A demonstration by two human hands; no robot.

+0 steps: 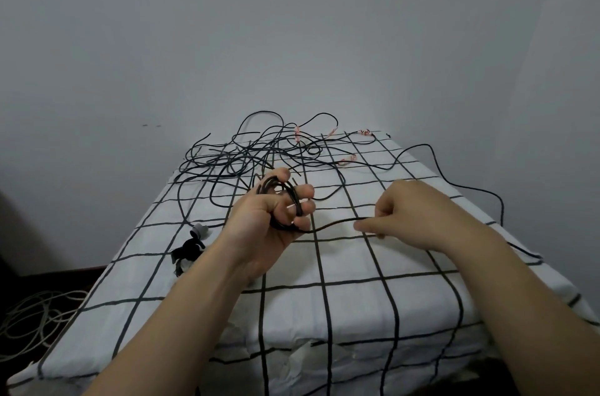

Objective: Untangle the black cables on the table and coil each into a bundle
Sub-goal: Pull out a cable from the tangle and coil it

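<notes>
Left hand [276,217] grips a cable coil [285,201]; right hand [412,217] seemingly pinches its loose strand [334,224]

Cable tangle [259,152] at table's [357,269] far end, coil [285,204] nearer, connectors [190,248] left.

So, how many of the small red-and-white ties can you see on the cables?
4. One tie sits in the tangle at the far edge, a second tie right of it, a third tie near the far right corner, a fourth tie nearer. The tangle may hide more.
</notes>
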